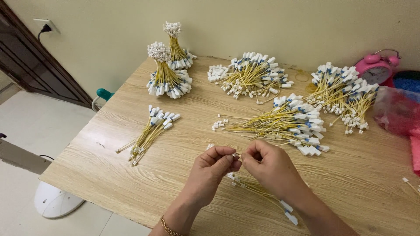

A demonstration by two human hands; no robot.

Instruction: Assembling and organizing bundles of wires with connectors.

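Hands (214,168) (269,166) pinching yellow wire (236,155)

The small white piece (236,154) pinched between the left hand (213,168) and the right hand (267,168) is mostly hidden by fingertips and too small to tell. Below the right hand, its wrist covers part of a wire bundle (262,192). Right of the pink clock (375,67), a red bag (400,111) is blurred and cut by the edge.

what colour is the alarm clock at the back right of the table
Pink: the alarm clock at the table's far right edge shows plainly in the head view.
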